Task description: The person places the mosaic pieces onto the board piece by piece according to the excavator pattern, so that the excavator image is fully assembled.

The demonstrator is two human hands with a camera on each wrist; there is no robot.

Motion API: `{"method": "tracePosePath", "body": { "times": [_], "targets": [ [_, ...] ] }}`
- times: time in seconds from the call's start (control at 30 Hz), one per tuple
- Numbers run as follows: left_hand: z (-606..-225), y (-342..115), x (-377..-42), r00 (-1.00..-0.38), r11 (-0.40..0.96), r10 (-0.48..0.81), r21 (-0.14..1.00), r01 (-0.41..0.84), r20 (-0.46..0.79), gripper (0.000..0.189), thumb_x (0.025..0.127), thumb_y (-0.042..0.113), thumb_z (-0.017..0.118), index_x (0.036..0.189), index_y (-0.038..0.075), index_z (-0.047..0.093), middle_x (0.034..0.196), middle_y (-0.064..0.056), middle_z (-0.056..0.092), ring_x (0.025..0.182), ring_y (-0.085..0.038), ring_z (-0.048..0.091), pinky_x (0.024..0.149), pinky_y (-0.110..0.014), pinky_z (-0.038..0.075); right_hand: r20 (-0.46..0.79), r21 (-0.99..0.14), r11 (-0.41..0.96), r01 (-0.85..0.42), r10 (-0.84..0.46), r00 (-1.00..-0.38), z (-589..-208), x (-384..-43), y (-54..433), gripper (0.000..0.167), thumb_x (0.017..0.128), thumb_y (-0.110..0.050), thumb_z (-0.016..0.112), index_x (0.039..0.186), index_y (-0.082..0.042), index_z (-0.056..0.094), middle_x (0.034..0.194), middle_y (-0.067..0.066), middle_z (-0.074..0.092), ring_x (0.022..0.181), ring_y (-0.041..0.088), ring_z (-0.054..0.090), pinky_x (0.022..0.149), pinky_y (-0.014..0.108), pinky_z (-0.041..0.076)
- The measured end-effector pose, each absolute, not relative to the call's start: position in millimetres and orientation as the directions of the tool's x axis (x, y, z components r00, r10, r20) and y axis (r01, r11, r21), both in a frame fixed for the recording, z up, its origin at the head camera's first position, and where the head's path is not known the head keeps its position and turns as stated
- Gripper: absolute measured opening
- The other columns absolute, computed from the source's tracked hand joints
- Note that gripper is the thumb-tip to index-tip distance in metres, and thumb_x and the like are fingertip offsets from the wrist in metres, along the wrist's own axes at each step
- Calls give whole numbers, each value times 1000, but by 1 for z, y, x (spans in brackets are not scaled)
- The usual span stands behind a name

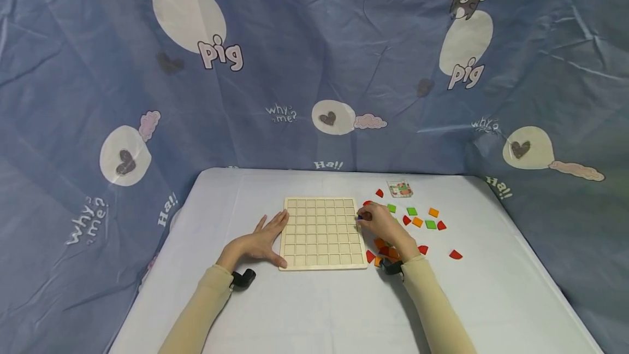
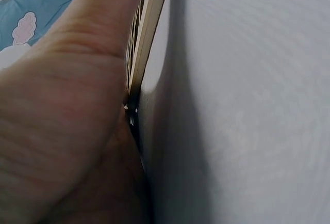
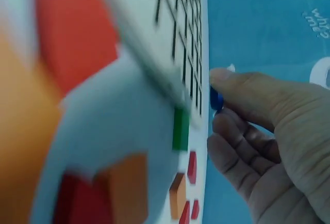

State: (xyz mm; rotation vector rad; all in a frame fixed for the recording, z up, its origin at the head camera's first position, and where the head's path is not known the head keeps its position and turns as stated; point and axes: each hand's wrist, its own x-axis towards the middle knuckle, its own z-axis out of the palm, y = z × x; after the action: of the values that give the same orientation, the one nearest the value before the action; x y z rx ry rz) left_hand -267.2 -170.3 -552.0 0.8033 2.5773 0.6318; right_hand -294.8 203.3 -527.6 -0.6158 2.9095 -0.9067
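A pale wooden grid board (image 1: 321,236) lies flat on the white table. My left hand (image 1: 259,240) rests along its left side with fingers spread, fingertips at the upper left edge and thumb at the lower left corner. At the board's right edge, my right hand (image 1: 384,223) pinches a small blue piece (image 3: 215,99) between thumb and fingers. In the right wrist view the blue piece shows just under the thumb tip; its full shape is hidden by the fingers. The left wrist view shows mostly the palm and the board's side edge (image 2: 149,35).
Right of the board lie several loose flat pieces: red wedges (image 1: 455,254), green squares (image 1: 431,224) and orange squares (image 1: 433,212). Some are heaped under the right wrist. A small printed picture card (image 1: 400,189) lies at the back right. A blue printed cloth (image 1: 275,70) hangs behind the table.
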Motion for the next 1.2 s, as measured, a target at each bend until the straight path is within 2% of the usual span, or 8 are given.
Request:
{"method": "tracePosePath", "body": {
  "times": [0.13, 0.43, 0.83, 1.07, 1.2],
  "targets": [
    [-551, -171, -268, -767, 739, 607, 504, 447, -208, 138, 62, 65, 79, 154, 4, -4, 163, -11, -10, 151, -27, -8, 119, -54, -13, 91, -540, 753, -377, -392, -915, -530, -303, 192, 20, 86, -17, 74, 102, -6, 72, 92, 3, 63, 82, 12, 60, 72, 28, 55],
    [-552, -171, -268, -768, 739, 605, 509, 442, -211, 139, 62, 65, 80, 154, 5, -4, 163, -11, -10, 151, -27, -8, 119, -54, -14, 44, -576, 748, -329, -374, -926, -540, -308, 186, 19, 85, -16, 74, 102, -8, 72, 92, 1, 65, 82, 11, 63, 73, 26, 56],
    [-553, -171, -268, -767, 737, 606, 512, 441, -211, 139, 62, 65, 79, 154, 5, -4, 163, -10, -10, 151, -26, -9, 119, -54, -14, 42, -568, 750, -338, -384, -922, -539, -306, 186, 21, 87, -15, 72, 106, -6, 73, 91, 2, 64, 79, 10, 61, 70, 24, 55],
    [-553, -171, -267, -769, 738, 606, 504, 448, -203, 138, 62, 66, 79, 154, 5, -3, 163, -11, -9, 151, -27, -7, 119, -55, -13, 94, -560, 753, -345, -356, -930, -541, -307, 178, 13, 89, -23, 70, 93, -11, 74, 86, -1, 68, 74, 7, 61, 66, 25, 53],
    [-552, -171, -268, -768, 737, 606, 509, 445, -207, 138, 62, 65, 79, 154, 5, -3, 163, -10, -9, 151, -27, -8, 119, -54, -14, 133, -540, 774, -332, -311, -941, -539, -306, 171, 14, 87, -22, 73, 86, -9, 72, 79, 1, 67, 70, 10, 60, 63, 27, 53]
  ]
}}
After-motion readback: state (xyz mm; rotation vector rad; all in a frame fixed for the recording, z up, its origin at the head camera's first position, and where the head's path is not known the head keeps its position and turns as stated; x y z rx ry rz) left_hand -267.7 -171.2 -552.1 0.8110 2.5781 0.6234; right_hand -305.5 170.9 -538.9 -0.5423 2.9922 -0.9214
